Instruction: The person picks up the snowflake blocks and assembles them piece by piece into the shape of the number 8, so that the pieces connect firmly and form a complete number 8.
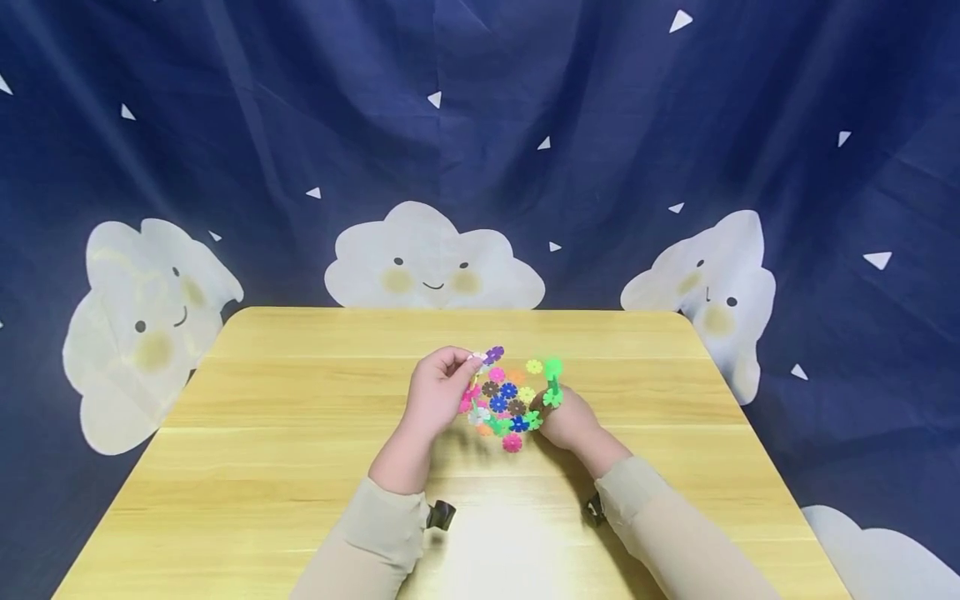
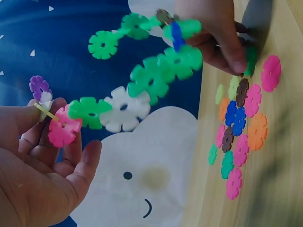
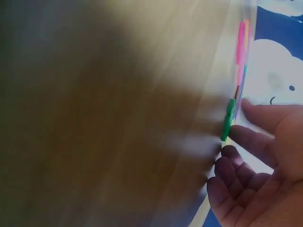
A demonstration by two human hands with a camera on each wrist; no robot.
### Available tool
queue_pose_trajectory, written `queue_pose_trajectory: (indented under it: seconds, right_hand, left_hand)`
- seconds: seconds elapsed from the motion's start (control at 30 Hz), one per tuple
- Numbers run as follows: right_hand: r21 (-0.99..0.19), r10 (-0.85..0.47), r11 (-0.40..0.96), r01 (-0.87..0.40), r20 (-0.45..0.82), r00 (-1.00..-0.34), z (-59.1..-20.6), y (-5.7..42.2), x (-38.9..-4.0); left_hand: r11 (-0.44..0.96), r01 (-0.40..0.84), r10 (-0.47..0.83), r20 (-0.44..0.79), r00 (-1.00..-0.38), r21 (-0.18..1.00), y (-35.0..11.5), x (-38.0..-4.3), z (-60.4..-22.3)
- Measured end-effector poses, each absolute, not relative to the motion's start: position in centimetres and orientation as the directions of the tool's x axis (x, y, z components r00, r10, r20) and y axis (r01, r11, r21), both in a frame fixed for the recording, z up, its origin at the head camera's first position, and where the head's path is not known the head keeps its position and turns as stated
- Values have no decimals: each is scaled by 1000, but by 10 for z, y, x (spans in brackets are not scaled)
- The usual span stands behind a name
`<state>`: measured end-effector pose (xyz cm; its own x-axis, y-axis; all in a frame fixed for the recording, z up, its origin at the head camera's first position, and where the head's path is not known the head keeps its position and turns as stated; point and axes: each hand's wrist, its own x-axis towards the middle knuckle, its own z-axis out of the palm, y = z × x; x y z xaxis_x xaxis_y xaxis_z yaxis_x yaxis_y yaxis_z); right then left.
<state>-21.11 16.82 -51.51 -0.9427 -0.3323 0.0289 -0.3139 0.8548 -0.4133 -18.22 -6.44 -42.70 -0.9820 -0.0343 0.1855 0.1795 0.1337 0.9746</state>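
Observation:
A chain of flower-shaped interlocking discs (image 2: 90,113) has purple, white, yellow, pink, green, blue and brown pieces joined edge to edge. My left hand (image 1: 438,387) pinches it near the white and yellow pieces at one end, off the table; the rest arcs across toward my right hand. Low over the tabletop, my right hand (image 1: 570,418) has thumb and index finger at a loose green disc (image 3: 228,120), pinching it by the edge. In the head view the chain partly covers the right fingers.
Loose flower-shaped discs (image 2: 239,120) in pink, blue, brown, orange, green and yellow lie close together on the wooden table (image 1: 262,467). Dark wrist-camera mounts (image 1: 441,515) sit by the sleeves. A blue curtain (image 1: 480,150) with cloud prints hangs behind.

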Motion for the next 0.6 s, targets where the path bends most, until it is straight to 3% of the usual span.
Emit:
queue_pose_trajectory:
  seconds: [0.23, 0.4, 0.5, 0.6]
  right_hand:
    - [-453, -358, 829, -328, 20, -934, -518, 175, -210]
    - [-542, -269, 815, -205, -41, -962, -512, 192, -213]
    - [-645, -140, 754, -125, 29, -990, -495, 202, -217]
    - [-754, -34, 633, -178, 202, -979, -471, 204, -219]
  left_hand:
    - [141, 190, -32, 197, -980, 971, -66, -183, -429]
    - [123, 204, 9, 205, -979, 971, -65, -181, -430]
    - [124, 215, 20, 215, -977, 969, -64, -180, -430]
    - [134, 229, 22, 228, -973, 964, -63, -179, -429]
